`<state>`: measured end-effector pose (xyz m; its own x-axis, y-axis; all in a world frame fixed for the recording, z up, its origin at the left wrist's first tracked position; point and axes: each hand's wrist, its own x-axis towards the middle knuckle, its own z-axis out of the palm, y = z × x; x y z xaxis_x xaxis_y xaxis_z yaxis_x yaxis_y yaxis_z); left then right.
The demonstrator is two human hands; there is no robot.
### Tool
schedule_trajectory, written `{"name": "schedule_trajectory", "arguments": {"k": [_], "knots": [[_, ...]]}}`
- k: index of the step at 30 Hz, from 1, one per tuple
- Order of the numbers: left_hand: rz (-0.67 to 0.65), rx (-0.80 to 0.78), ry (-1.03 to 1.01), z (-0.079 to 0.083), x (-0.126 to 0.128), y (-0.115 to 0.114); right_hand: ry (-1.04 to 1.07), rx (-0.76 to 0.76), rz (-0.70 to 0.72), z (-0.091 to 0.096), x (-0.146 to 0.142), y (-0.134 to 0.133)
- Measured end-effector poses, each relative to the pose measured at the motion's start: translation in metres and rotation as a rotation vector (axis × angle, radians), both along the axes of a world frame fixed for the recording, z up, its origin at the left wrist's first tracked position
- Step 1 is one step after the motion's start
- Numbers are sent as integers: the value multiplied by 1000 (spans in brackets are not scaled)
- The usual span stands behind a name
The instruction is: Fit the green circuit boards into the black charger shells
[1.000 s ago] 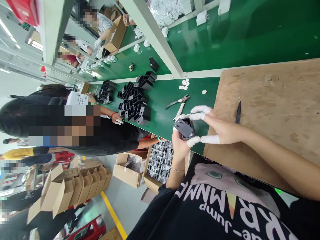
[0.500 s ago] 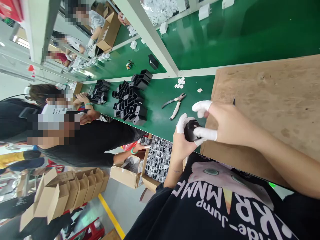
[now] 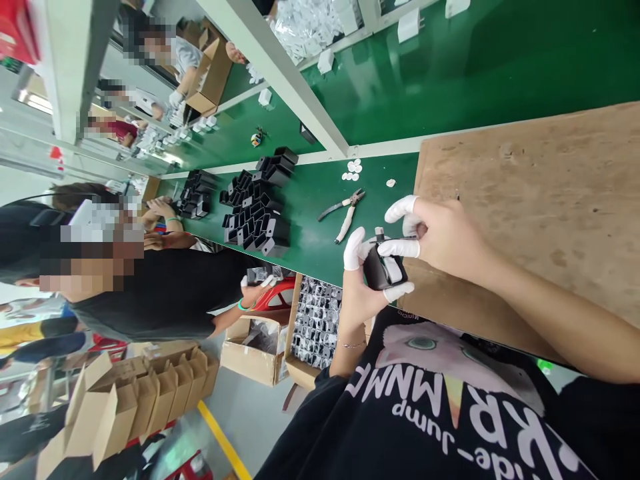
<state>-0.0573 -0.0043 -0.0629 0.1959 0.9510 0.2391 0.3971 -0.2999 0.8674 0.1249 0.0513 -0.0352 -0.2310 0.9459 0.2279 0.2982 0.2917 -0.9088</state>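
L hand (image 3: 361,293) grips blk housing (image 3: 376,270) just R of frame ctr, white part (image 3: 393,269) showing in its opening. R hand (image 3: 447,233) fingers bent at housing's upper edge, thin dark bit by the tips; can't tell if pinched. Pliers (image 3: 349,209) lie up-left of hands on green bench (image 3: 315,180), white discs (image 3: 353,168) above; brown sheet (image 3: 545,200) fills mid-R.

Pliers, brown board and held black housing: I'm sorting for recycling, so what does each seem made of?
Pliers: likely steel, with a dull grey head; one handle pale, perhaps tape or plastic.
Brown board: probably cardboard, matte and blotched, though wood is possible.
Black housing: probably plastic, its dark walls smooth with a slight sheen.
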Motion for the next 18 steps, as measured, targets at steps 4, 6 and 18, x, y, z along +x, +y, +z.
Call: {"name": "schedule_trajectory", "arguments": {"k": [4,6,18], "knots": [[93,30,-73,-5,6,2,395,-342,298,-19,-16,-4],[220,86,-49,-10,9,3,569,-556,407,-29,-27,-9],[324,282,107,-31,17,2,1060,-933,197,-39,-58,-24]]}}
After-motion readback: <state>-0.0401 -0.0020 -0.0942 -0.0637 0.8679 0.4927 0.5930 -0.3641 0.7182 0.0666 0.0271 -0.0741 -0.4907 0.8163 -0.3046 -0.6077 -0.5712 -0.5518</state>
